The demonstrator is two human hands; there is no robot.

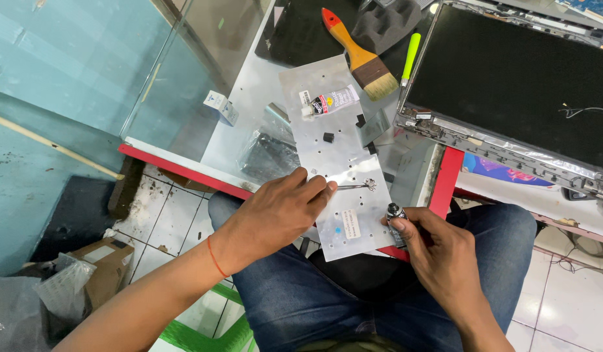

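Both hands closed: left point(275, 212) pinches tweezers point(353, 186), right point(438, 251) grips glue tube point(396, 218) (capped).

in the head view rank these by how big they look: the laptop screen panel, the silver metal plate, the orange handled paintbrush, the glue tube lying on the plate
1. Dark laptop screen panel, cut off by the frame edge.
2. Long silver metal plate.
3. Orange-handled wooden paintbrush.
4. Small white and pink glue tube.
The plate lies nearer the camera, yet the panel clearly looks larger.
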